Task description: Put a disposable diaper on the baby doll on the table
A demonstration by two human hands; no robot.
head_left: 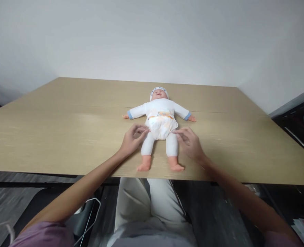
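A baby doll (161, 105) in a white outfit with blue cuffs and a lettered headband lies on its back, its feet toward me and arms spread wide. Around its hips is a white diaper (160, 127) with an orange-patterned waistband. My left hand (134, 137) is closed, thumb and fingertips pinching at the diaper's left leg edge. On the opposite side my right hand (189, 141) pinches likewise at the right leg edge. Both pinches appear to take in the diaper's edge, though the fingertips partly cover it.
The doll rests on a wooden table (77, 137) whose front edge runs just beyond its feet. A pale wall (147, 41) stands behind. At the far right is a dark screen-like object (301, 120). A white cable (95, 209) hangs below the table at left.
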